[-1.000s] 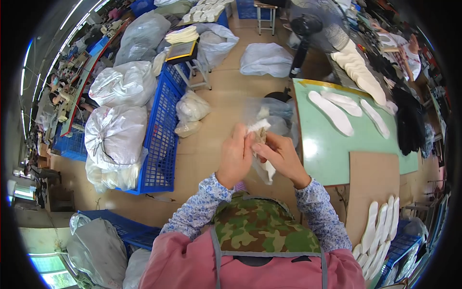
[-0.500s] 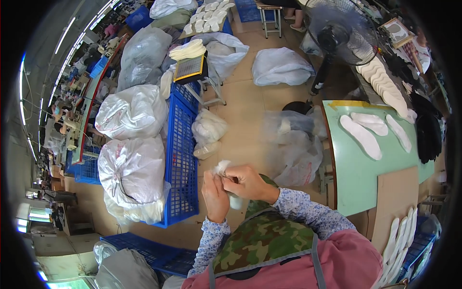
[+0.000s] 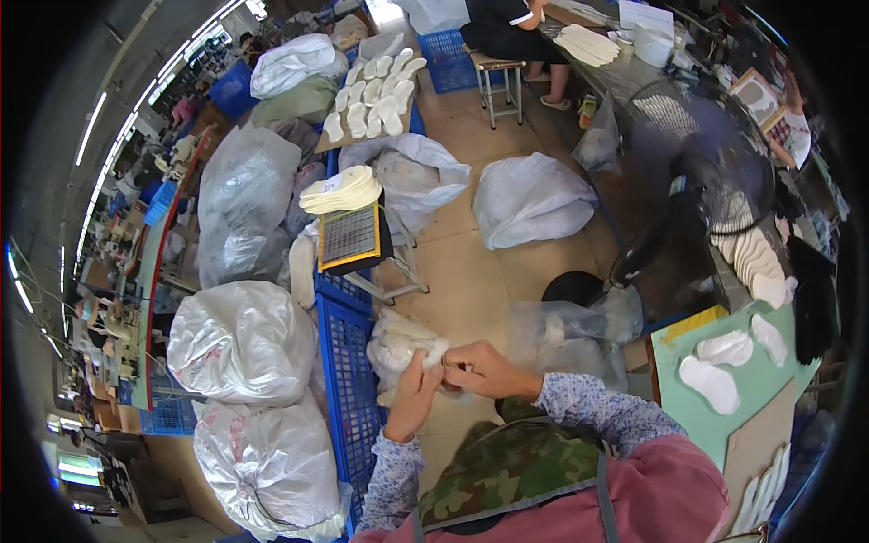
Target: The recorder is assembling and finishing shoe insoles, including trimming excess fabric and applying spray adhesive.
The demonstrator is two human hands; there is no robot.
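Tiled flooring, smooth and beige, ran through the middle of the workroom. At right stood a desk with a flat green top, carrying pale, rounded insoles. Two bulging sacks of glossy, wrinkled plastic sat at left, beside a blue crate of rigid latticework. Beyond the desk, a fan with a wire guard obstructed part of the view behind it. Next to the crate lay a crumpled, translucent bag, partly hidden by the hands. Left hand and right hand met above the floor near the crate, fingers of both clamped on a soft white piece; they covered much of it, and its full shape could not be determined.
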